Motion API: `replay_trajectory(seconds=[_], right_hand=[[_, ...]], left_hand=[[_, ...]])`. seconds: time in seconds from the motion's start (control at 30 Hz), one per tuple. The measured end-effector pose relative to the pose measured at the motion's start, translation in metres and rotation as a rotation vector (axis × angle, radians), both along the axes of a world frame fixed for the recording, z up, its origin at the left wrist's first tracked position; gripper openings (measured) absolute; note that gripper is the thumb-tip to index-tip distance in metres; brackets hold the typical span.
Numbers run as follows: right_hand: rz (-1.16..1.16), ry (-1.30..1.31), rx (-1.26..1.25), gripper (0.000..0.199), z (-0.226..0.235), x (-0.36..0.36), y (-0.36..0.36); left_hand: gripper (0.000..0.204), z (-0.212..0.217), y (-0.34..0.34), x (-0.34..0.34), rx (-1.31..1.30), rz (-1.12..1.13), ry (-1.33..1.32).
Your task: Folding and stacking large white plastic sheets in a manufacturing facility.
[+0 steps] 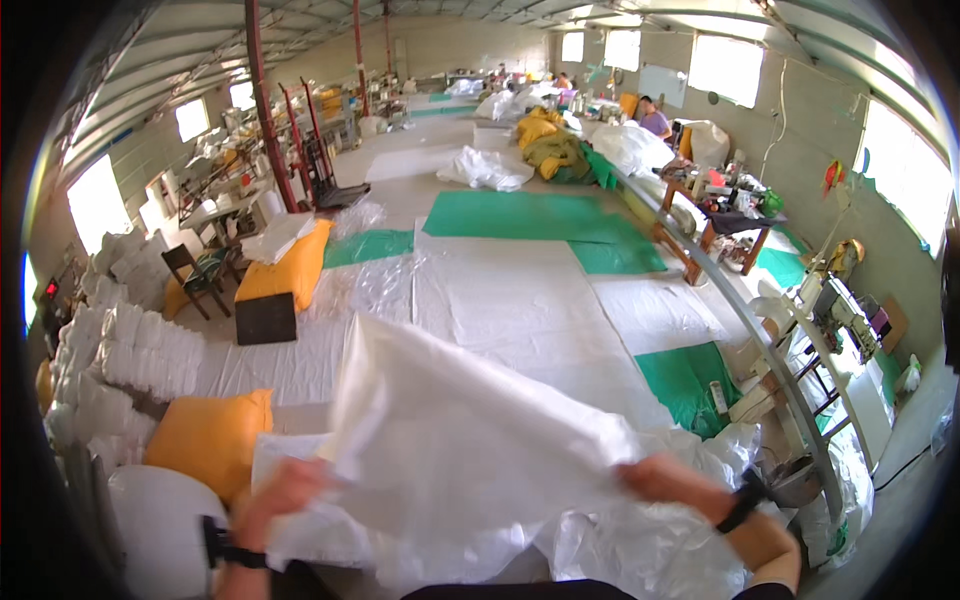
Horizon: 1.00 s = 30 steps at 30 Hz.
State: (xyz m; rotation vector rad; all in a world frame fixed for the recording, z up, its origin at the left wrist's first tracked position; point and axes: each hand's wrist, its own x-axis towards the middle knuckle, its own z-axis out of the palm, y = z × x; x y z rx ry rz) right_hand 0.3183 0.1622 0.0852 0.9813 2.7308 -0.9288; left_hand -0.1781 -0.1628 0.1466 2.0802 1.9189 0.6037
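A white sheet (470, 430), cloth or woven plastic, is spread in the air in front of me. My left hand (295, 487) is closed on its left edge, and my right hand (655, 478) grips the right edge. Motion blurs both hands, so single fingers are hard to make out. One corner of the sheet rises toward the upper left, and the middle sags between my hands. Under and beside it lie crumpled clear plastic film (640, 545) and more white material. A dark band circles each wrist.
Left of me stand a stuffed orange sack (205, 440) and stacks of folded white material (150, 350). White sheeting (510, 300) and green sheets (520, 215) cover the floor ahead. A metal rail (740, 300) curves along the right, near sewing machines (845, 310). Farther back, a person (655, 122) sits.
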Motion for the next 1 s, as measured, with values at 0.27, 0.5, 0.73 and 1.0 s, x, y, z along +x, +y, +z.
replay_trajectory(seconds=[0.27, 0.5, 0.73, 1.0], right_hand=[[-0.368, 0.63, -0.653, 0.024, 0.014, -0.128, -0.147], [-0.487, 0.915, -0.994, 0.044, -0.01, -0.121, -0.162], [-0.911, 1.331, -1.321, 0.048, -0.002, -0.082, -0.143], [-0.961, 1.119, -1.232, 0.053, -0.006, -0.091, -0.151]], left_hand=[[0.026, -0.021, 0.151, 0.17, -0.137, 0.333, -0.907], [0.016, -0.021, 0.176, 0.195, -0.151, 0.297, -1.211], [0.09, -0.03, 0.128, 0.243, -0.168, -0.392, -1.345], [0.038, -0.056, 0.111, 0.279, 0.015, 0.02, -1.109]])
